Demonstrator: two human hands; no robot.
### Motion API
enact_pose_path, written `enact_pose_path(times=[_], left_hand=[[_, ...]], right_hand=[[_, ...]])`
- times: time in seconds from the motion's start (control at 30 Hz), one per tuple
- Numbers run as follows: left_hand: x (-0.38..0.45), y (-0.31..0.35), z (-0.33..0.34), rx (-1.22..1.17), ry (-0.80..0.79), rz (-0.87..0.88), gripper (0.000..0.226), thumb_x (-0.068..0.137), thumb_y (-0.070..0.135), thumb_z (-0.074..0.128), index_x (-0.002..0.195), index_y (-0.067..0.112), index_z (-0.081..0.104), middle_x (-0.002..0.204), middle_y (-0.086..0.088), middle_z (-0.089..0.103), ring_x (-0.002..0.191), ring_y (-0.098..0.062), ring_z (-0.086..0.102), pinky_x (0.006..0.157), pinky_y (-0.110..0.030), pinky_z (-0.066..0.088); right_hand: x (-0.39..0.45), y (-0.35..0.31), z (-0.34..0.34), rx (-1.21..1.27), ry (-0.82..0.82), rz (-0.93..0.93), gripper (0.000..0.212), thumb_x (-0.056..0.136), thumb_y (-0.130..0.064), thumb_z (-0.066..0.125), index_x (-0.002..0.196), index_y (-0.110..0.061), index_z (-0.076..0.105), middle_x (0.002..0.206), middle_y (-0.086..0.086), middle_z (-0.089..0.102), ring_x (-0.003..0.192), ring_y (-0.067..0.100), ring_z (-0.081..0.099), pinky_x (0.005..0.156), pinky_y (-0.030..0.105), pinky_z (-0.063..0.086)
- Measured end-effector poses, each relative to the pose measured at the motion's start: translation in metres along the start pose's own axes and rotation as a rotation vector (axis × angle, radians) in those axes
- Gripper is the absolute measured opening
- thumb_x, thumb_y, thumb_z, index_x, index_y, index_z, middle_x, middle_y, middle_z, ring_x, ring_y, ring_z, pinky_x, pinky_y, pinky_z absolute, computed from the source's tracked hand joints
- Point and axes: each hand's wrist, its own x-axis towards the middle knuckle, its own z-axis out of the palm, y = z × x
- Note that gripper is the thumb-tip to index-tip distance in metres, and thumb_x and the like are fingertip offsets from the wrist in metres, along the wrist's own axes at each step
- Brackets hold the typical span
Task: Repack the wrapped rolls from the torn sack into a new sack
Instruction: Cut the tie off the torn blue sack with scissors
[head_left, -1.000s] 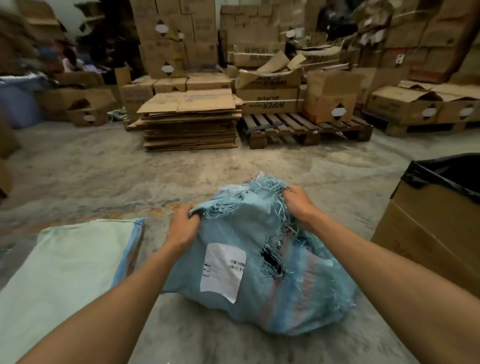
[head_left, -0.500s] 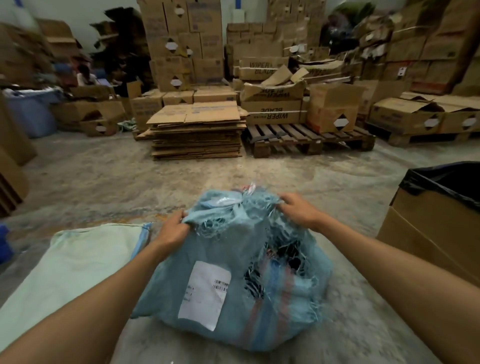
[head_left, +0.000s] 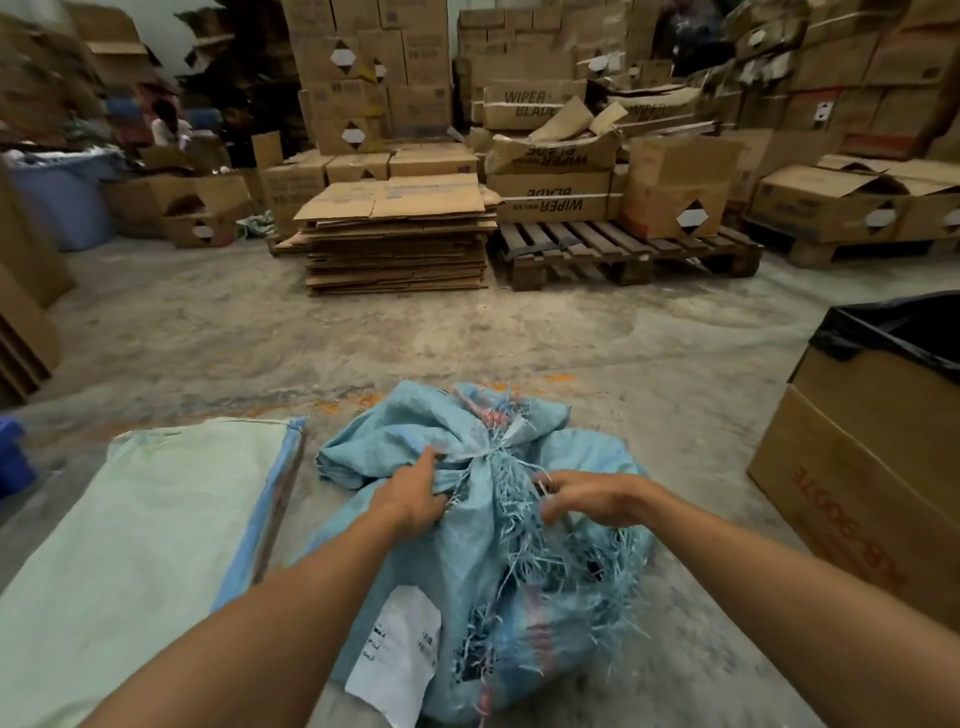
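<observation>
— Now that the torn sack has been let down onto the floor, what of each grip?
— Left hand clutches cloth below the tied neck; right hand, fingers curled, pulls at frayed strands. Rolls unseen inside; new sack flat, left of it.
— Opening comes next, likely.

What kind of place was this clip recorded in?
Most likely a warehouse or stockroom: tall stacks of cardboard cartons, a pile of flattened boxes, and a wooden pallet on a bare concrete floor.
</observation>
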Motion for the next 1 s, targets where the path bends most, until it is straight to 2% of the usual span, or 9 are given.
enact_pose_path(times=[0.1, 0.17, 0.2, 0.3, 0.4, 0.5, 0.63, 0.87, 1.0], left_hand=[[-0.005, -0.006, 0.007, -0.06, 0.039, 0.035, 0.06, 0.093, 0.021, 0.056, 0.145, 0.02, 0.026, 0.121, -0.018, 0.057, 0.105, -0.034, 0.058, 0.091, -0.045, 0.049], [-0.008, -0.014, 0.009, -0.145, -0.021, 0.081, 0.057, 0.094, 0.018, 0.055, 0.144, 0.021, 0.028, 0.122, -0.017, 0.059, 0.106, -0.032, 0.059, 0.089, -0.04, 0.049], [-0.008, -0.019, 0.007, -0.174, -0.054, 0.101, 0.058, 0.095, 0.019, 0.055, 0.146, 0.022, 0.026, 0.129, -0.015, 0.057, 0.111, -0.031, 0.058, 0.09, -0.038, 0.048], [-0.011, -0.037, 0.005, -0.176, -0.114, 0.115, 0.063, 0.098, 0.022, 0.054, 0.152, 0.025, 0.021, 0.146, -0.011, 0.046, 0.124, -0.029, 0.052, 0.1, -0.036, 0.043], [-0.017, -0.047, 0.004, -0.149, -0.146, 0.078, 0.068, 0.098, 0.022, 0.053, 0.154, 0.03, 0.015, 0.15, -0.016, 0.04, 0.131, -0.029, 0.046, 0.106, -0.036, 0.039], [-0.022, -0.05, 0.004, -0.124, -0.183, 0.061, 0.072, 0.098, 0.028, 0.053, 0.155, 0.034, 0.009, 0.154, -0.015, 0.033, 0.137, -0.029, 0.04, 0.111, -0.038, 0.035], [-0.026, -0.049, 0.0, -0.146, -0.246, 0.078, 0.074, 0.098, 0.033, 0.054, 0.155, 0.034, 0.008, 0.162, -0.008, 0.018, 0.145, -0.027, 0.027, 0.117, -0.041, 0.027], [-0.025, -0.046, -0.002, -0.159, -0.273, 0.092, 0.079, 0.094, 0.042, 0.058, 0.155, 0.035, 0.009, 0.163, -0.005, 0.016, 0.145, -0.028, 0.026, 0.118, -0.043, 0.025], [-0.026, -0.042, -0.004, -0.218, -0.288, 0.1, 0.078, 0.094, 0.044, 0.058, 0.156, 0.032, 0.01, 0.163, -0.004, 0.015, 0.147, -0.027, 0.024, 0.118, -0.042, 0.023]], right_hand=[[-0.002, -0.007, 0.005, 0.196, 0.36, -0.276, 0.046, 0.085, -0.031, 0.055, 0.127, -0.018, 0.043, 0.126, 0.008, 0.048, 0.118, 0.024, 0.047, 0.093, 0.029, 0.041], [-0.001, -0.011, 0.017, 0.045, 0.701, -0.44, 0.017, 0.091, -0.029, 0.056, 0.104, -0.02, 0.049, 0.102, 0.005, 0.052, 0.094, 0.019, 0.05, 0.08, 0.03, 0.042], [-0.003, -0.014, 0.026, -0.06, 0.767, -0.52, 0.01, 0.092, -0.028, 0.056, 0.094, -0.021, 0.05, 0.09, 0.001, 0.053, 0.081, 0.014, 0.048, 0.073, 0.029, 0.041], [-0.013, -0.022, 0.072, -0.311, 0.55, -0.684, 0.014, 0.093, -0.025, 0.06, 0.079, -0.021, 0.055, 0.064, -0.011, 0.049, 0.055, 0.004, 0.042, 0.057, 0.023, 0.036], [-0.014, -0.023, 0.122, -0.629, 0.275, -0.772, 0.006, 0.091, -0.023, 0.062, 0.089, -0.018, 0.064, 0.056, -0.01, 0.05, 0.05, 0.009, 0.047, 0.054, 0.024, 0.033], [-0.003, -0.011, 0.162, -0.742, 0.032, -0.696, 0.015, 0.091, -0.014, 0.061, 0.104, -0.012, 0.069, 0.078, 0.005, 0.07, 0.073, 0.024, 0.064, 0.062, 0.024, 0.036], [0.015, 0.021, 0.208, -0.947, -0.187, -0.507, 0.031, 0.088, -0.01, 0.06, 0.118, -0.009, 0.067, 0.108, 0.019, 0.069, 0.097, 0.036, 0.063, 0.077, 0.033, 0.048], [0.026, 0.065, 0.248, -1.179, -0.081, -0.449, 0.026, 0.095, -0.005, 0.05, 0.12, -0.001, 0.056, 0.121, 0.021, 0.057, 0.114, 0.039, 0.053, 0.07, 0.048, 0.047], [0.028, 0.083, 0.251, -1.221, -0.045, -0.537, 0.033, 0.087, -0.007, 0.062, 0.119, -0.003, 0.058, 0.107, 0.014, 0.066, 0.108, 0.034, 0.056, 0.049, 0.031, 0.032]])
